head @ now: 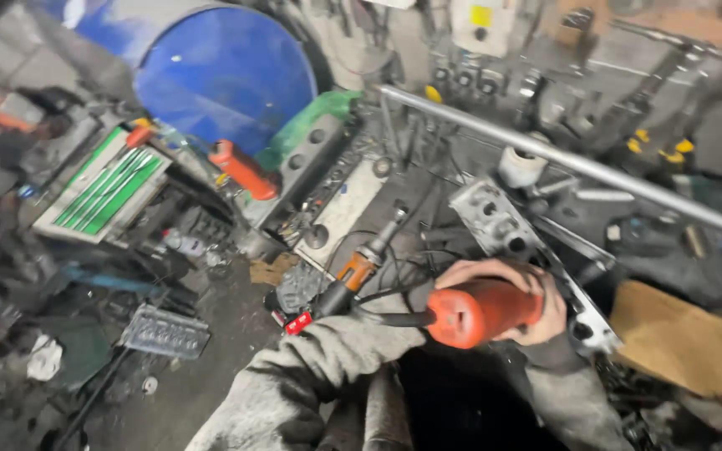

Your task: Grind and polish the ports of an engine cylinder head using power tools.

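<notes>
Right hand is clamped around the orange power tool at about five o'clock, cord trailing toward nine. Left hand is hidden behind the grey sleeve, so its grip can't be told. The tool isn't touching any workpiece; actual work looks unstarted.

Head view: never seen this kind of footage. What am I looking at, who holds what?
There is no machine here. One camera sits on a person's head and looks down at their own arms, in grey sleeves, over a cluttered, dirty workshop bench.

The right hand grips an orange power-tool body; its cable runs off to the left. The left hand is hidden: only its sleeve shows, reaching toward a second tool with an orange collar lying on the bench.

Around them lie a long metal pipe, a blue drum, an open green case of bits, a metal block with holes and a piece of cardboard.
</notes>
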